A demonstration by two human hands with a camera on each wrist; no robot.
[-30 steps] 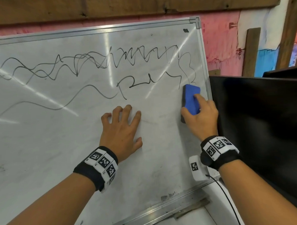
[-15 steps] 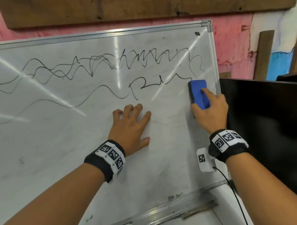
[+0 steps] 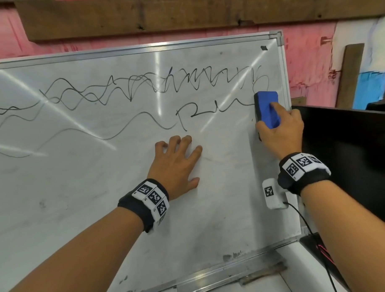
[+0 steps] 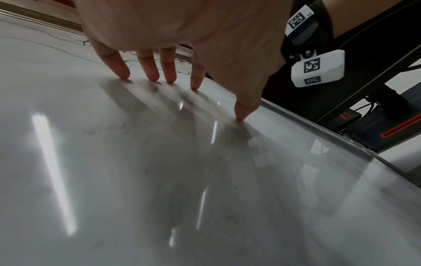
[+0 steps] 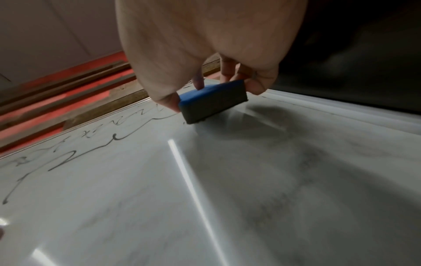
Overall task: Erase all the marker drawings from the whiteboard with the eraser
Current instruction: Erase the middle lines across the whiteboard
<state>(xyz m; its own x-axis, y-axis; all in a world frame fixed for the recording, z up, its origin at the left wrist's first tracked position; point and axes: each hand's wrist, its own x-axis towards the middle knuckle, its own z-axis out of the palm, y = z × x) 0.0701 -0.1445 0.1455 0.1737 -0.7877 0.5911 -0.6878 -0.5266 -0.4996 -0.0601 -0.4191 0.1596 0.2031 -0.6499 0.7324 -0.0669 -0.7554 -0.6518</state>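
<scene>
A whiteboard (image 3: 80, 204) leans against the pink wall, with black marker squiggles (image 3: 141, 86) across its upper part. My right hand (image 3: 280, 131) grips a blue eraser (image 3: 266, 108) with a dark felt base (image 5: 212, 108) and presses it on the board near the right frame, over the end of a lower line (image 3: 207, 111). My left hand (image 3: 177, 164) lies flat with spread fingers (image 4: 150, 70) on the bare middle of the board (image 4: 159, 180). In the right wrist view, thumb and fingers pinch the eraser's sides, and marker lines (image 5: 68, 158) run off to the left.
A black screen (image 3: 351, 162) stands just right of the board's frame. A metal tray (image 3: 224, 275) runs along the board's bottom edge. A dark wooden beam (image 3: 182, 13) hangs above. A black cable (image 3: 310, 235) trails from my right wrist camera.
My right hand has slid the eraser upward along the right edge, wiping away the lower part of the loop there. My left hand has stayed flat in the same spot.
</scene>
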